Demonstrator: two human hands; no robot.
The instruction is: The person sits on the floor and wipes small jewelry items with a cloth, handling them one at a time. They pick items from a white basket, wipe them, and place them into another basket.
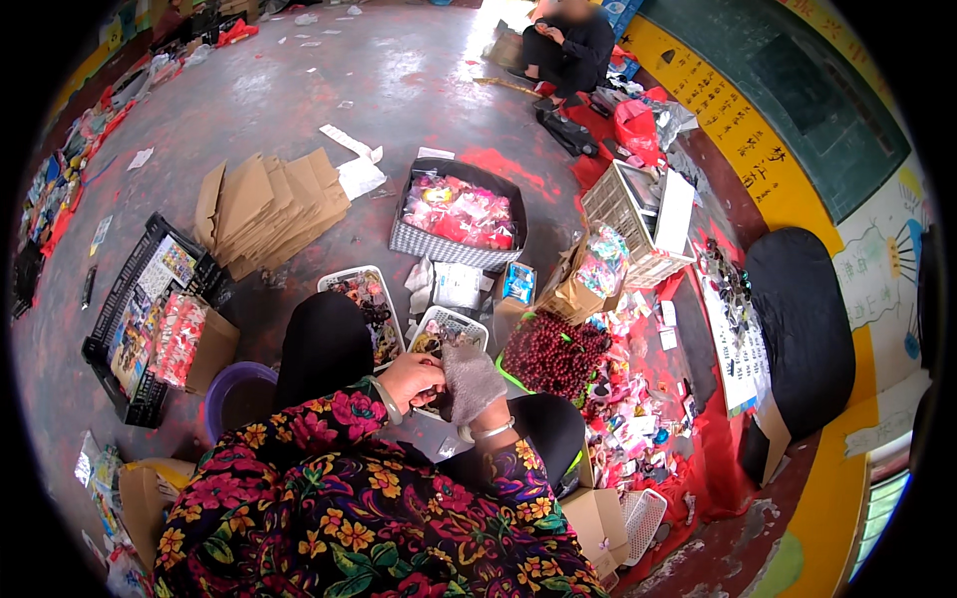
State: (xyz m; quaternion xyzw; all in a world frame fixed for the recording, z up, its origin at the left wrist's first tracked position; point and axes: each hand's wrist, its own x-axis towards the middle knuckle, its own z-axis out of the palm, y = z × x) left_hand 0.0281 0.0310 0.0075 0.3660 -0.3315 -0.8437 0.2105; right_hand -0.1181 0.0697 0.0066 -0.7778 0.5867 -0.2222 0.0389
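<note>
My left hand (410,380) is closed, its fingertips pinched together over the white basket; what they hold is too small to make out. Close beside it, a translucent greyish plastic bag (467,375) hangs at my right hand (485,416). The bag covers most of that hand's fingers, and the hand grips it. Below both hands stands a white basket (477,331) of small mixed items, partly hidden by the bag. A second white basket (393,317) with small dark pieces sits to its left.
Dark red beads (551,355) fill a green-rimmed container at right, beside scattered trinkets (638,429). Ahead stands a grey woven box (454,255) of packaged pink items. Flat cardboard (274,212), a black crate (125,344) and a purple bucket (225,389) lie left. Another person (573,50) sits far off.
</note>
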